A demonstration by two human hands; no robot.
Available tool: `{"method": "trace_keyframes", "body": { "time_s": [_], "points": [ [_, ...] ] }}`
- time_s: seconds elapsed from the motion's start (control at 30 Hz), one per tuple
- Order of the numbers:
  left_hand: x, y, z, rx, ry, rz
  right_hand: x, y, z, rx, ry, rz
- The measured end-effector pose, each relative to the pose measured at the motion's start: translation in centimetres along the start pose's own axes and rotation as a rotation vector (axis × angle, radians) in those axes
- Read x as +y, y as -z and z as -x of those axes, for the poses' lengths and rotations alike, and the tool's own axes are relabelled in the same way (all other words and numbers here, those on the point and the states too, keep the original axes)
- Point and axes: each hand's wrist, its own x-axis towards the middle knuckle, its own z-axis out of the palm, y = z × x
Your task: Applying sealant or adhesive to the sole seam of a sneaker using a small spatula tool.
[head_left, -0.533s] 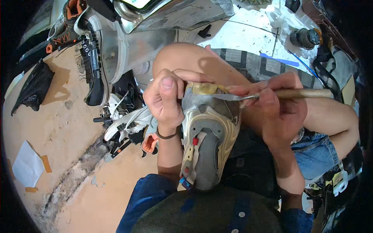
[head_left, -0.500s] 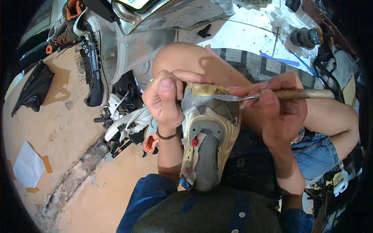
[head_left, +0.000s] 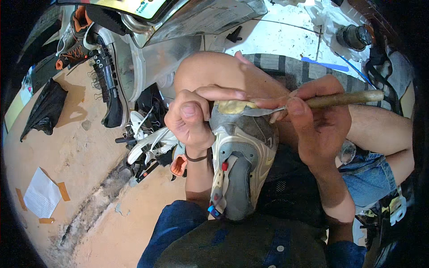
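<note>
A grey and cream sneaker (head_left: 239, 183) rests across my lap, toe pointing away from me. Along its toe runs a yellowish, coated-looking edge (head_left: 233, 106). My left hand (head_left: 191, 118) is curled around the left side of the toe, its index finger stretched along the far edge and its thumb bent. Held like a pen in my right hand (head_left: 321, 123) is a knife with a wooden handle (head_left: 348, 98). The slim metal blade (head_left: 263, 112) lies against the toe beside the yellowish edge, its tip pointing left. My palms partly hide the toe's sides.
To the left stand a black sneaker (head_left: 109, 80), white shoes (head_left: 152, 145), a black bag (head_left: 44, 109) and a taped paper sheet (head_left: 42, 193). A clear plastic bin (head_left: 165, 56) and a metal can (head_left: 201, 20) are ahead. A dark jar (head_left: 354, 36) stands at far right.
The knife's handle end has swung away from me and the blade has shifted slightly left and toward me on the toe. My left hand keeps its hold; the whole view has shifted slightly.
</note>
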Motion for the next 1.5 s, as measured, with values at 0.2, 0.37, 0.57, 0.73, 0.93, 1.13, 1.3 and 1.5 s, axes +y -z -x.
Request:
{"method": "trace_keyframes", "body": {
  "time_s": [0.2, 0.37, 0.57, 0.73, 0.93, 1.13, 1.3, 1.5],
  "points": [
    [0.6, -0.1, -0.1, -0.080, -0.002, -0.133, 0.3, 0.0, 0.2, 0.042, -0.025, -0.045],
    [0.6, 0.1, 0.1, -0.079, 0.011, -0.111, 0.8, 0.6, 0.5, 0.016, 0.037, -0.164],
    [0.3, 0.0, 0.5, -0.071, 0.005, -0.017, -0.1, 0.2, 0.8, -0.041, -0.030, -0.088],
    [0.2, -0.4, 0.6, -0.056, 0.007, -0.038, -0.1, 0.0, 0.8, -0.053, 0.020, -0.076],
    [-0.4, -0.4, -0.4, -0.032, -0.027, -0.066, 0.0, -0.4, 0.1, -0.070, 0.107, 0.059],
    [-5.3, 5.6, 7.0, 0.158, 0.012, -0.765, -1.5, -2.0, 0.8, 0.017, 0.000, 0.120],
    [-3.3, 1.9, 3.4, 0.023, 0.000, -0.429, 0.2, 0.2, 1.8, 0.178, -0.134, 0.026],
    [1.0, 1.2, 1.8, -0.110, 0.159, -0.087, 0.9, -0.6, 1.7, 0.171, -0.108, -0.171]
  ]
}}
